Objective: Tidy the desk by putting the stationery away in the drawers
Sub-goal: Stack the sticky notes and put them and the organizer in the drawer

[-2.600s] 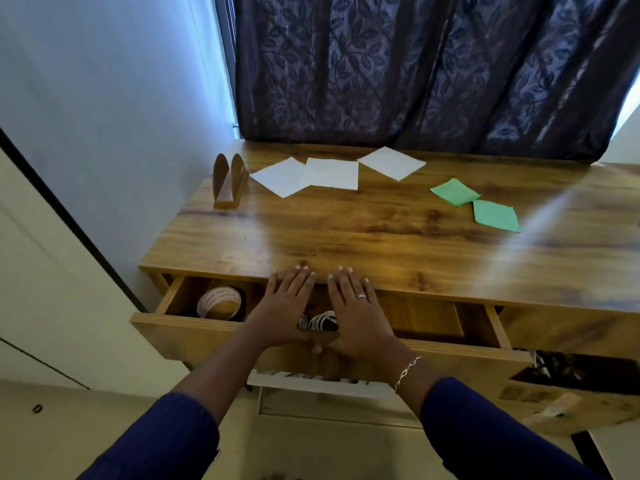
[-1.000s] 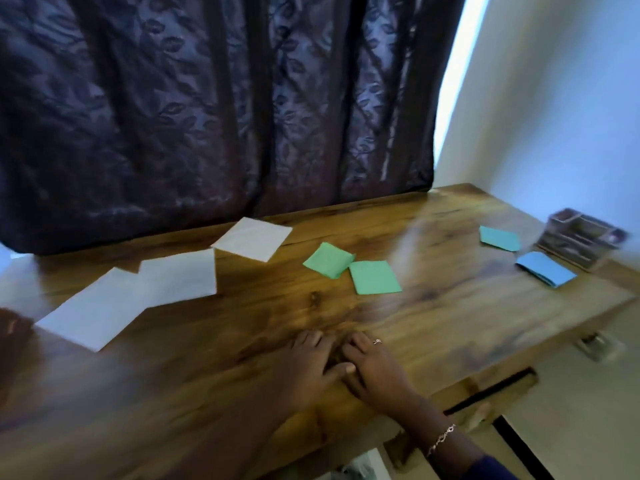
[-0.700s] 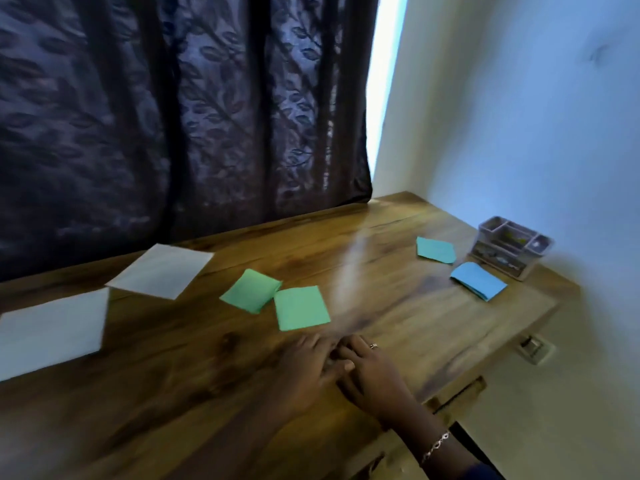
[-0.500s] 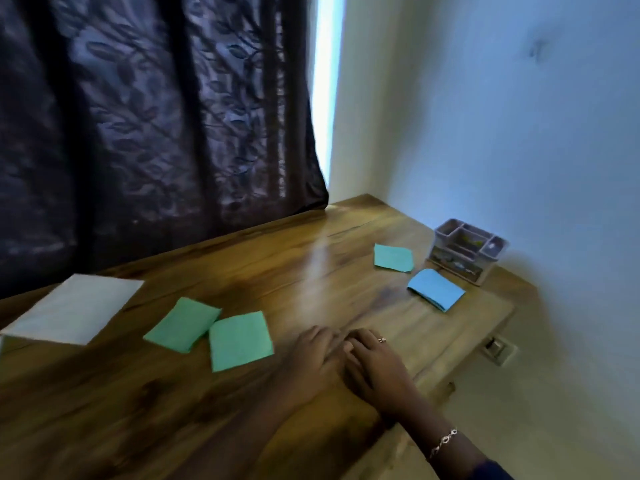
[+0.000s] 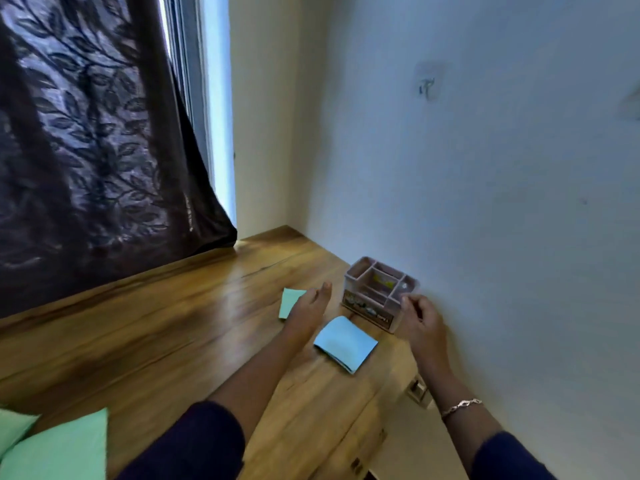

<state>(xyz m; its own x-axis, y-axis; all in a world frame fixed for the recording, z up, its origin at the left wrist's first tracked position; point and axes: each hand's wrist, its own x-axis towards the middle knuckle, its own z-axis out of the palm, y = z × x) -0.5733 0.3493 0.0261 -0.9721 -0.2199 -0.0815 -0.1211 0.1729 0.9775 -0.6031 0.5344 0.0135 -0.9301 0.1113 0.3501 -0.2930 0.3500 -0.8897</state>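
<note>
A small grey-pink compartmented desk organiser (image 5: 379, 292) stands at the desk's far right corner against the wall. My left hand (image 5: 309, 308) hovers open just left of it, over a teal paper square (image 5: 290, 301). My right hand (image 5: 420, 317) is at the organiser's near right corner, fingers curled, holding nothing that I can see. A light blue folded paper (image 5: 345, 342) lies on the desk between my hands. Two green paper squares (image 5: 59, 448) lie at the bottom left.
The wooden desk (image 5: 166, 327) ends at the white wall (image 5: 485, 202) on the right. A dark patterned curtain (image 5: 90, 150) hangs behind it. A wall socket (image 5: 419, 389) sits below the desk edge. A drawer front (image 5: 356, 455) shows under the near edge.
The view has swung right from the left drawer to the desk's right end. Both hands left the desk edge, parted and reached out to either side of the organiser.
</note>
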